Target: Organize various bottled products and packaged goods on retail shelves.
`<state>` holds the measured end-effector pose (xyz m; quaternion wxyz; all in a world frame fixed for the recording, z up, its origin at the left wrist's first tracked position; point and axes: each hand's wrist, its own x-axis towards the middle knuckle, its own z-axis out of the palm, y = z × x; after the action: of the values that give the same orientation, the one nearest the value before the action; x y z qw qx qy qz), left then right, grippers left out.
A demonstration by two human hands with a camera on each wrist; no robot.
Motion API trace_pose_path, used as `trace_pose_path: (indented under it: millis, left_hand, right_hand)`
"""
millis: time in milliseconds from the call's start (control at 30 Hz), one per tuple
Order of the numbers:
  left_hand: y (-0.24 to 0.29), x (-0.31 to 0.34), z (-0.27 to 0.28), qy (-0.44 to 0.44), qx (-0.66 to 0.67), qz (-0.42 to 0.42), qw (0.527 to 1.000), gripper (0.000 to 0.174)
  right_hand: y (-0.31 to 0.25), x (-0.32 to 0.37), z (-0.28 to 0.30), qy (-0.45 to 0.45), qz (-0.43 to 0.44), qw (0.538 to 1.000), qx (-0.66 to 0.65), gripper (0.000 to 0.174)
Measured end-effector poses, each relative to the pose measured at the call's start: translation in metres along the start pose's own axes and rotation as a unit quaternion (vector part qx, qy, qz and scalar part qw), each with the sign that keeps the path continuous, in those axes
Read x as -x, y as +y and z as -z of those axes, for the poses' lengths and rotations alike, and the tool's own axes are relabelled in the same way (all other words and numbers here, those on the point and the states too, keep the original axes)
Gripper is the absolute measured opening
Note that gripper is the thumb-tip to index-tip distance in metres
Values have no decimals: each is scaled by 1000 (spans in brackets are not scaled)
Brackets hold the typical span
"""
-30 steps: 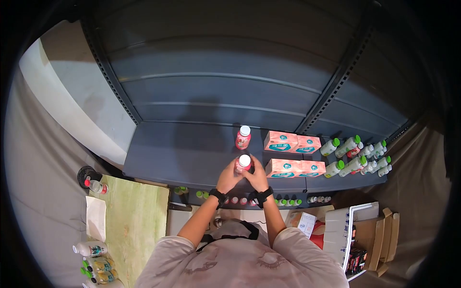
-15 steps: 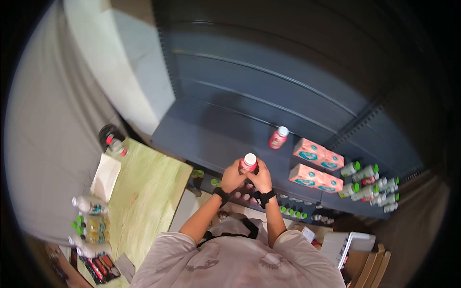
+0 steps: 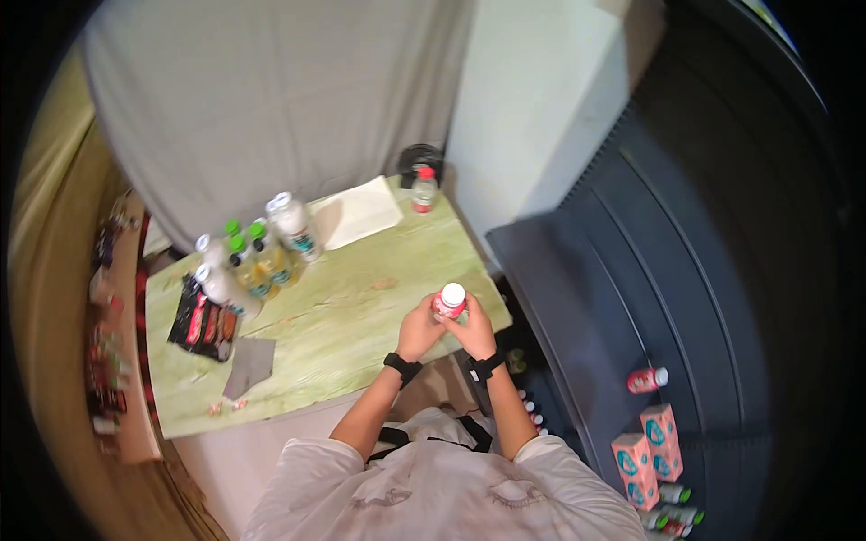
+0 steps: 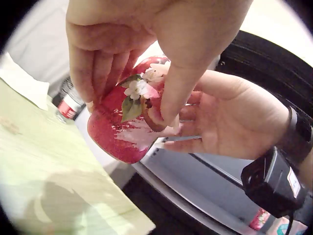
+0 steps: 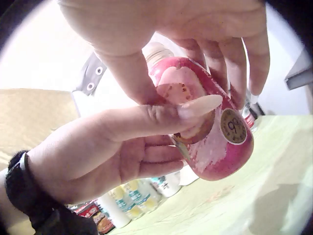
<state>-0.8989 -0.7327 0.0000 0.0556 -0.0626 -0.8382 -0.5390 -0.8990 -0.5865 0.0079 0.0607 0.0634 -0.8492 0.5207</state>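
Observation:
A pink-red drink bottle [image 3: 448, 303] with a white cap is held between both hands over the near right part of a green wood-grain table [image 3: 361, 288]. My left hand [image 3: 419, 334] grips it from the left, and my right hand [image 3: 475, 336] from the right. In the left wrist view, fingers and thumb wrap the bottle [image 4: 115, 128], whose label has white blossoms. The right wrist view shows a round gold badge low on the bottle [image 5: 220, 156], with the left thumb lying across its front.
On the table stand white bottles [image 3: 290, 221], green-capped yellow drinks [image 3: 271, 261], a black packet [image 3: 203, 325], white paper [image 3: 361, 213] and a red-capped clear bottle [image 3: 424, 191]. The dark shelf [image 3: 550, 279] at right bears another pink bottle [image 3: 642, 380] and peach boxes [image 3: 636, 469].
The view has swung left from the shelf to the green table. Both hands have carried the bottle from over the shelf to over the table, keeping their grip on it.

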Motion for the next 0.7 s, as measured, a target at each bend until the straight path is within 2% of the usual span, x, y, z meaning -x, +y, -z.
trace_pose_path:
  millis: [33,267,367,500,700]
  left_hand:
    - [-10,2,20,30,-5,-12,999,55]
    - [-84,30,136,185,-52,77,978,53]
    - [-118,46,182,212,-66,140,965,56]
    - [-149,67,233,262,-95,162,947,56]
    - [-200,81,277,303,-128,212,920,56]
  right_hand:
    - [-12,-9,-19,-27,7,1000,-9,68]
    - [-71,-46,-156,-229,55,972,21,70]
    - [-89,-50,-217,-270,81,959,17,70]
    - [-96,-50,-299,-311,102,944,26,68]
    - [-111,-50,-375,-350,97,931,25,66]
